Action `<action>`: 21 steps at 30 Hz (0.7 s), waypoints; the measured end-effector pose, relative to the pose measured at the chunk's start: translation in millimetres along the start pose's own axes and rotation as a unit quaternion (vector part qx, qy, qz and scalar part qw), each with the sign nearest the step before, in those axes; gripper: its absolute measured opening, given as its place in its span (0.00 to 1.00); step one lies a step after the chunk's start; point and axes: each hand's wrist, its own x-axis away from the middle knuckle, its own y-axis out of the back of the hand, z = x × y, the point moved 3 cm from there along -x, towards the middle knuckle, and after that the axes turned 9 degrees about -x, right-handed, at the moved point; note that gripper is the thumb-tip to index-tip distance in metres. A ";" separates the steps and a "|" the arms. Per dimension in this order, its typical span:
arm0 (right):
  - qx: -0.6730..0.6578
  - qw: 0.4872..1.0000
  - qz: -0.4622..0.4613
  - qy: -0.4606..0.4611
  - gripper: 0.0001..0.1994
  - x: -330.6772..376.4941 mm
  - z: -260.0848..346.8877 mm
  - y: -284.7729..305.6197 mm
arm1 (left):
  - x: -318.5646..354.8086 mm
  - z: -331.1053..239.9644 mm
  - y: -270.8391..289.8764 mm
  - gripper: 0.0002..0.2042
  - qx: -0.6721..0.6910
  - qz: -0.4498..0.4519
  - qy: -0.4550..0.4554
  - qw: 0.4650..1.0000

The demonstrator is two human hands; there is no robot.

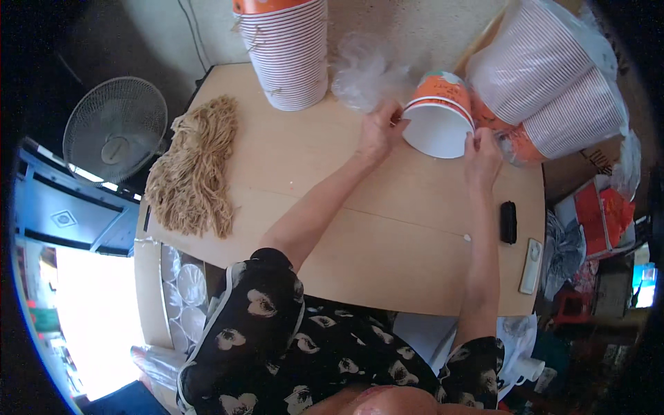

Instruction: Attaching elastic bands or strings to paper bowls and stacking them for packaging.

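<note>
An orange paper tub [437, 131] lies tilted on the table with its white inside facing me. Behind its rim shows a second rim, so at least two tubs seem nested. My left hand [379, 130] pinches the rim on the left side, thumb and fingers closed. On the right side, my right hand [483, 158] is closed on the same rim. A crumpled clear plastic bag [369, 72] is just behind my left hand. Right beside the tub lie long stacks of tubs [532, 66] in clear plastic, their orange ends toward my right hand.
A tall stack of tubs [290, 59] stands at the back of the table [373, 242]. Tan twine strands [197, 169] lie in a bundle at the left, near a fan [115, 130]. A black case [508, 222] and a pale flat object [531, 266] lie by the right edge.
</note>
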 end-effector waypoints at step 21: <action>-0.008 0.995 0.096 -0.032 0.10 19.1 26.0 42.0 | 40.6 -73.1 81.3 0.42 0.020 0.137 -0.025 0.990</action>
